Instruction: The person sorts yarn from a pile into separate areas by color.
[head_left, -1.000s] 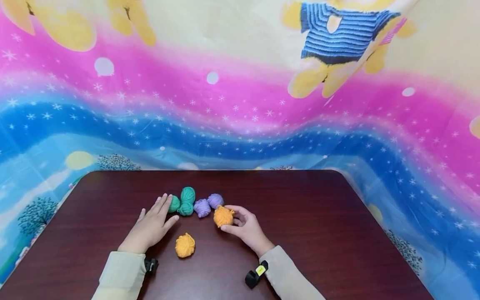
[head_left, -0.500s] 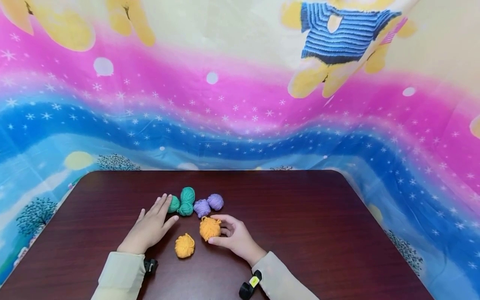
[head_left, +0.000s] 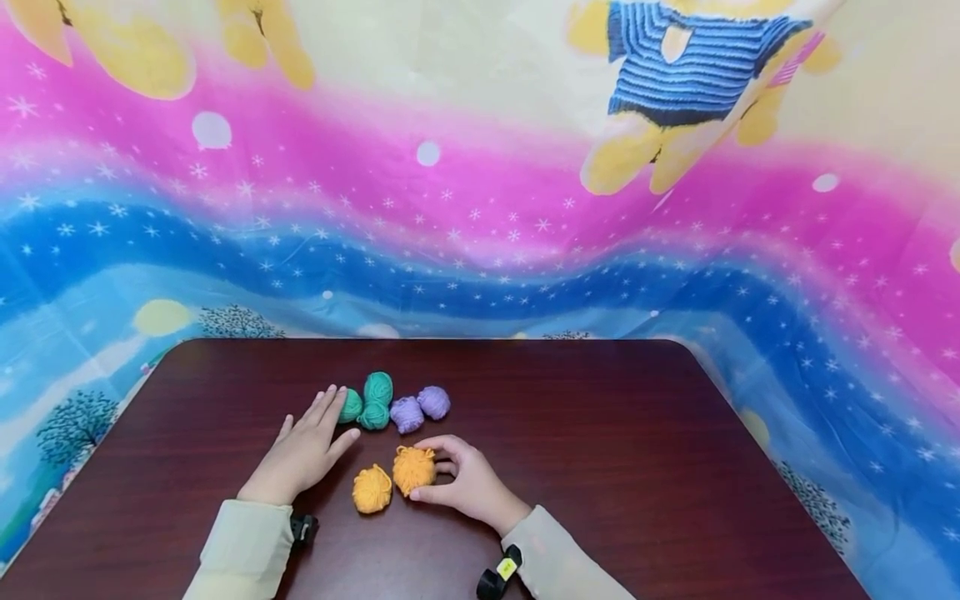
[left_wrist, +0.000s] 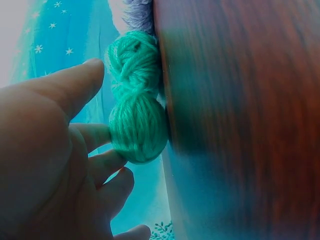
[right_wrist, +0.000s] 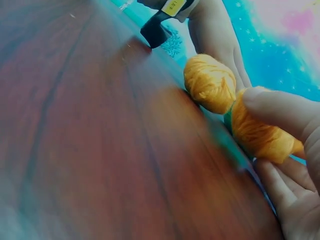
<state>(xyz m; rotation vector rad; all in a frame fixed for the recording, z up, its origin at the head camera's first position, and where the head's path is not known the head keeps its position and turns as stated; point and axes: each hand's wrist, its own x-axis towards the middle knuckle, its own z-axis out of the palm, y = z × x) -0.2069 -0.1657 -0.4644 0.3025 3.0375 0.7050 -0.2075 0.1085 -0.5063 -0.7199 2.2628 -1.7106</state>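
Note:
My right hand (head_left: 472, 486) holds an orange yarn ball (head_left: 414, 471) between thumb and fingers, low over the table. Just left of it lies a second orange yarn ball (head_left: 372, 489); in the right wrist view the held ball (right_wrist: 260, 130) overlaps the other orange ball (right_wrist: 210, 84). My left hand (head_left: 296, 458) has its fingers extended, the tips at the leftmost green yarn ball (head_left: 349, 406), also shown as the nearer green ball (left_wrist: 138, 129) in the left wrist view. Two more green yarn balls, one behind (head_left: 378, 388) and one in front (head_left: 374, 415), sit beside it.
Two purple yarn balls, a nearer one (head_left: 407, 414) and a farther one (head_left: 433, 402), lie right of the green group. Everything rests on a dark brown table (head_left: 637, 467). A patterned curtain (head_left: 480, 208) hangs behind its back edge.
My right hand has carried its orange ball left and toward me, from beside the purple balls to close by the other orange ball. My left hand has stayed at the green ball.

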